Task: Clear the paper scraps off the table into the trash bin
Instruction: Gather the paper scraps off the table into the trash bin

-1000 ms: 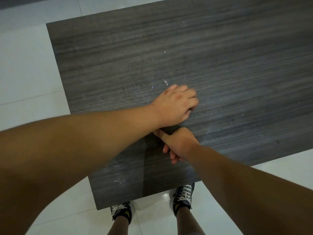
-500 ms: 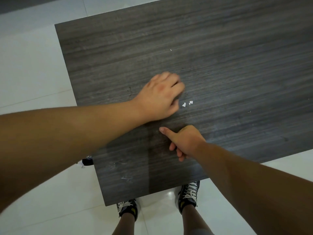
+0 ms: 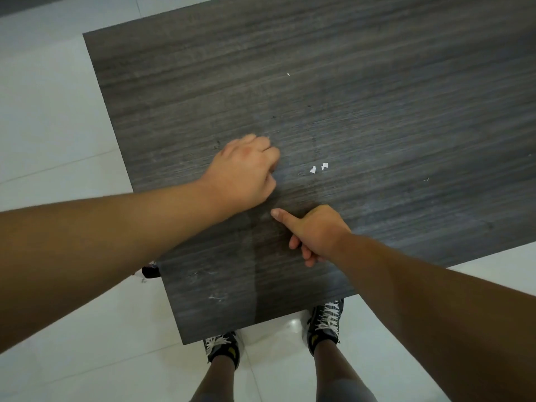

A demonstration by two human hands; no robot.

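**Two scraps lie loose beside my left hand**

My left hand [image 3: 243, 172] rests knuckles-up on the table [image 3: 377, 82], fingers curled under toward the palm. Whether anything is pinched beneath them I cannot tell; the fingertips are hidden by the back of the hand. My right hand [image 3: 316, 233] sits nearer to me and just to the right, thumb stretched out toward the left hand with its tip near that wrist, the other fingers folded under. It too shows nothing held, though the curled fingers hide the palm.

Just to the right of my left hand, apart from it, lie two small white paper scraps [image 3: 318, 168], close together on the dark wood grain. A tinier white fleck [image 3: 288, 74] sits well beyond them, farther up the table, and another faint speck [image 3: 426, 179] lies off to the right. Pale scuff marks [image 3: 216, 297] show near the table's near corner.

Past the table's near edge I see my two sneakers [image 3: 326, 320], dark with white laces, standing on the pale tiled floor [image 3: 58, 111]. A small dark object [image 3: 150, 271] peeks out at the table's left edge, under my left forearm; I cannot make out what it is. The trash bin is nowhere in my view.
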